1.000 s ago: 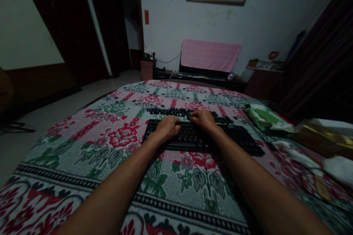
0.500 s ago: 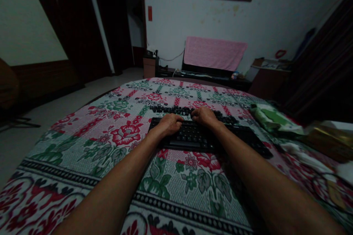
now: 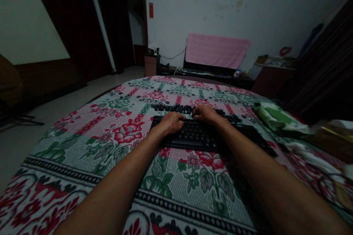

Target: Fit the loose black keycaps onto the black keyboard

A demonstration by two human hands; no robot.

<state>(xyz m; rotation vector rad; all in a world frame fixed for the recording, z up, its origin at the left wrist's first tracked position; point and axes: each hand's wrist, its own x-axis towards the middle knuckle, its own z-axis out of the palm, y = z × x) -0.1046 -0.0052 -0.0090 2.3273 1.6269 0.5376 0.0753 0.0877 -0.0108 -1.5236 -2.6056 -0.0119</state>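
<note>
A black keyboard [image 3: 201,137] lies on a bed under a red and green floral blanket [image 3: 110,147]. My left hand [image 3: 171,122] rests on its left keys with the fingers curled down. On the upper middle keys sits my right hand [image 3: 204,113], fingers bent onto the top row. Just behind the keyboard a row of loose black keycaps [image 3: 176,108] lies on the blanket. Neither hand grips anything that I can make out.
A green and white bag [image 3: 275,117] and other bundles lie on the bed's right side. Beyond the bed stands a low cabinet with a screen under a pink cloth [image 3: 216,50]. Dark doors and bare floor [image 3: 41,117] lie to the left.
Both hands stay on the keyboard with small finger shifts. The camera has tilted slightly, so the scene sits a little more to the right and higher.
</note>
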